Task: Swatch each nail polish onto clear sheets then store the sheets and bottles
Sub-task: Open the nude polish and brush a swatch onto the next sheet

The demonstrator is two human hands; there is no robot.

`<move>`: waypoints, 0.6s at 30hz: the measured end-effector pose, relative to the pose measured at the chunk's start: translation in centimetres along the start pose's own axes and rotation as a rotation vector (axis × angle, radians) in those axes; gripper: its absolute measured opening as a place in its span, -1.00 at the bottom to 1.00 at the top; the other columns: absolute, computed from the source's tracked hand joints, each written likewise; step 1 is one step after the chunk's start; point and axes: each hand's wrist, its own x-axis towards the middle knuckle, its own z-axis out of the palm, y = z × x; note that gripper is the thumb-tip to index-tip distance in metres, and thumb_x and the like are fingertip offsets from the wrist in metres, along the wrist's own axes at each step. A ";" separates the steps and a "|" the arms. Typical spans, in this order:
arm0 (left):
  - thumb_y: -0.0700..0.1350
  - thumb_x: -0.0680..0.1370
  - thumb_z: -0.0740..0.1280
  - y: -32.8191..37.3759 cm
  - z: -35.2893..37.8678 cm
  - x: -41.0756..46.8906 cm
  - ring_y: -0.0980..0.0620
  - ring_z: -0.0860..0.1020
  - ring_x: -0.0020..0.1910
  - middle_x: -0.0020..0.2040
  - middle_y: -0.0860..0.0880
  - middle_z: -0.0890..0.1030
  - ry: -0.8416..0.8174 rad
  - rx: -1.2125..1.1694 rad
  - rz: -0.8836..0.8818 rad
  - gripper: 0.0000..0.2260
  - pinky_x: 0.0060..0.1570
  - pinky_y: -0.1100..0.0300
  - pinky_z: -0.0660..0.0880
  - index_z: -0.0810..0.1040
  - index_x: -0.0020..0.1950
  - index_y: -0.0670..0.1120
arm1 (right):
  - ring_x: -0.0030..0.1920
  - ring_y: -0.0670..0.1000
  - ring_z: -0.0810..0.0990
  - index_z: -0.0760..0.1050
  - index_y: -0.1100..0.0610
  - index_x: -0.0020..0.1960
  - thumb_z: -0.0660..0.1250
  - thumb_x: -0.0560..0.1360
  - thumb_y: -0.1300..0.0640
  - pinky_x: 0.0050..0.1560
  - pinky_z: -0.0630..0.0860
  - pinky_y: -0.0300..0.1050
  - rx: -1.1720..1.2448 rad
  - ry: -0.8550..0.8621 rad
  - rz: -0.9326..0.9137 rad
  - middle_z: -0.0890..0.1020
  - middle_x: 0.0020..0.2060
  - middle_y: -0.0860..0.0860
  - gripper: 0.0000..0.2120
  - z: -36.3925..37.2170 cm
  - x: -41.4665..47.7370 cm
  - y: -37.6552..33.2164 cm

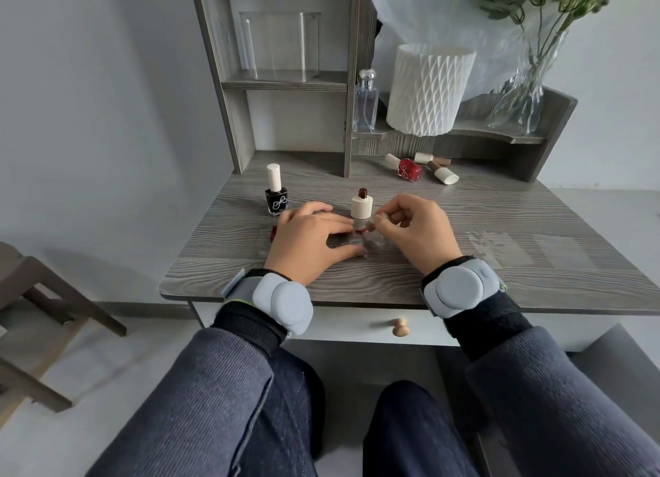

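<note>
Sheet (357,242), clear and glossy, lies flat on the desk (464,287), a red dab (360,231) on it between both hands; left hand (303,241) presses it palm-down, fingers straight and spread; right hand (414,233), wrist raised, pinches a brush (375,223) at the dab; open bottle (361,205) stands just behind.

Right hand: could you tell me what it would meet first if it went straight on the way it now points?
Probably the left hand, whose fingers lie just beyond the red swatch at the tip of the brush that the right hand pinches; depth is unclear.
</note>
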 end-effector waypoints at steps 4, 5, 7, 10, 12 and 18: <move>0.29 0.41 0.33 0.0 0.0 0.0 0.20 0.29 0.34 0.20 0.28 0.55 -0.002 0.000 -0.006 -0.60 0.25 0.15 0.05 0.61 0.15 0.14 | -0.34 -0.14 0.49 0.56 0.11 -0.20 0.42 0.42 0.14 -0.23 0.46 -0.18 -0.043 0.032 0.029 0.63 -0.32 -0.01 -0.94 -0.2 -0.1 -0.1; 0.29 0.41 0.33 0.0 0.0 0.0 0.20 0.29 0.34 0.20 0.27 0.55 -0.004 0.000 -0.007 -0.60 0.24 0.15 0.05 0.61 0.16 0.14 | -0.35 -0.14 0.48 0.56 0.12 -0.20 0.41 0.41 0.15 -0.24 0.45 -0.17 -0.045 0.051 0.038 0.62 -0.33 -0.01 -0.94 -0.2 -0.1 -0.1; 0.29 0.41 0.33 0.0 0.0 0.0 0.20 0.29 0.34 0.20 0.27 0.55 -0.005 0.002 -0.004 -0.60 0.24 0.16 0.04 0.61 0.16 0.14 | -0.37 -0.14 0.46 0.55 0.14 -0.20 0.40 0.41 0.14 -0.28 0.41 -0.19 -0.027 0.093 0.045 0.61 -0.34 -0.01 -0.92 -0.3 -0.1 -0.1; 0.30 0.40 0.33 0.0 0.0 0.0 0.19 0.29 0.35 0.20 0.27 0.55 0.002 0.002 -0.003 -0.59 0.25 0.14 0.05 0.62 0.14 0.13 | -0.37 -0.08 0.44 0.50 0.13 -0.21 0.37 0.41 0.12 -0.32 0.37 -0.19 0.045 0.150 0.030 0.64 -0.31 0.08 -0.91 -0.4 0.1 0.0; 0.31 0.39 0.33 0.0 0.0 0.0 0.18 0.29 0.35 0.20 0.28 0.55 0.005 0.007 -0.008 -0.58 0.27 0.09 0.08 0.62 0.14 0.12 | -0.37 -0.06 0.44 0.49 0.12 -0.21 0.36 0.42 0.12 -0.32 0.37 -0.15 0.069 0.129 0.020 0.64 -0.30 0.12 -0.91 -0.3 0.1 -0.1; 0.32 0.40 0.32 -0.1 0.1 0.0 0.20 0.28 0.35 0.20 0.29 0.55 -0.002 0.033 -0.018 -0.58 0.23 0.14 0.06 0.60 0.16 0.16 | -0.31 -0.02 0.53 0.52 0.07 -0.15 0.38 0.44 0.09 -0.20 0.47 -0.12 -0.007 -0.033 -0.032 0.67 -0.28 0.03 -0.94 0.1 0.0 0.1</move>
